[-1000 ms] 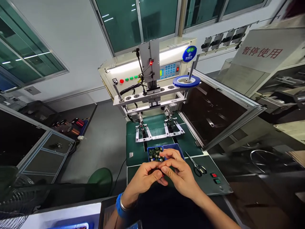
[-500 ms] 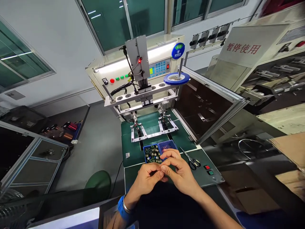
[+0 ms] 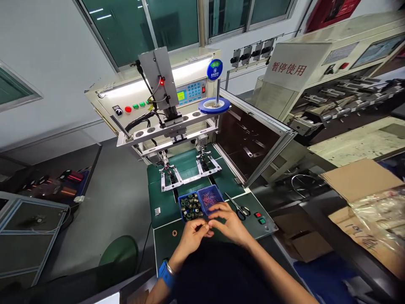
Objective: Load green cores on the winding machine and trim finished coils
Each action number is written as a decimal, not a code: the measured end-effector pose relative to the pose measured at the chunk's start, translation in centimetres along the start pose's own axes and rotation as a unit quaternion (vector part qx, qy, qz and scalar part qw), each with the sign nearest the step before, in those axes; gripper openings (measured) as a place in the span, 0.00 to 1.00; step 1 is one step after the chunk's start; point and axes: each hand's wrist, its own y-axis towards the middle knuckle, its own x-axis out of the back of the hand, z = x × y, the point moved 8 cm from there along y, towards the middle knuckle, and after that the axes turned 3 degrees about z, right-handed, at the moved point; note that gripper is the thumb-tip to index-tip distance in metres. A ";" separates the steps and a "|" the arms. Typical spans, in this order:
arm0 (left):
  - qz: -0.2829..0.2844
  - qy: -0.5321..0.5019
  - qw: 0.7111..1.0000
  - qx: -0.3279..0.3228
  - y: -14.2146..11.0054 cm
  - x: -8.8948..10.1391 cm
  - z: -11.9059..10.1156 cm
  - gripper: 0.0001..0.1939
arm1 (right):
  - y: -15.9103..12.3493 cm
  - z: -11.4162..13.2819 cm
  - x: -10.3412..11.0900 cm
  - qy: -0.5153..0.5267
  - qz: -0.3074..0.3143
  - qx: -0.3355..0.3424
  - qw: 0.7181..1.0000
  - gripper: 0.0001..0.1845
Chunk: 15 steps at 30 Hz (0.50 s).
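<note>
We pinch a small part between left hand [image 3: 193, 233] and right hand [image 3: 228, 221], just in front of the blue tray [image 3: 214, 188], right hand nearer it

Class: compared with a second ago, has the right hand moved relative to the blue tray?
No. The right hand still sits at the near edge of the blue tray; only the camera turned.
</note>
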 end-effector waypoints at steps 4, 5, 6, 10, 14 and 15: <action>-0.054 -0.087 0.994 0.041 1.4 1.6 2.4 0.27 | -2.0 -12.7 1.6 -0.121 -0.027 -0.176 0.977 0.08; -0.066 -0.104 0.991 0.044 1.7 2.0 2.7 0.27 | -2.9 -15.3 1.9 -0.150 -0.036 -0.220 0.963 0.06; -0.076 -0.118 0.989 0.046 2.0 2.3 2.8 0.27 | -3.8 -17.5 2.0 -0.167 -0.036 -0.252 0.952 0.05; -0.091 -0.154 0.983 0.051 3.0 2.9 2.6 0.27 | -6.1 -21.6 0.9 -0.173 -0.030 -0.306 0.936 0.06; -0.096 -0.173 0.979 0.053 3.9 2.7 2.2 0.26 | -6.7 -22.5 0.7 -0.106 -0.053 -0.339 0.933 0.09; -0.098 -0.176 0.978 0.053 4.1 2.7 2.2 0.26 | -6.9 -22.5 1.0 -0.078 -0.060 -0.348 0.932 0.10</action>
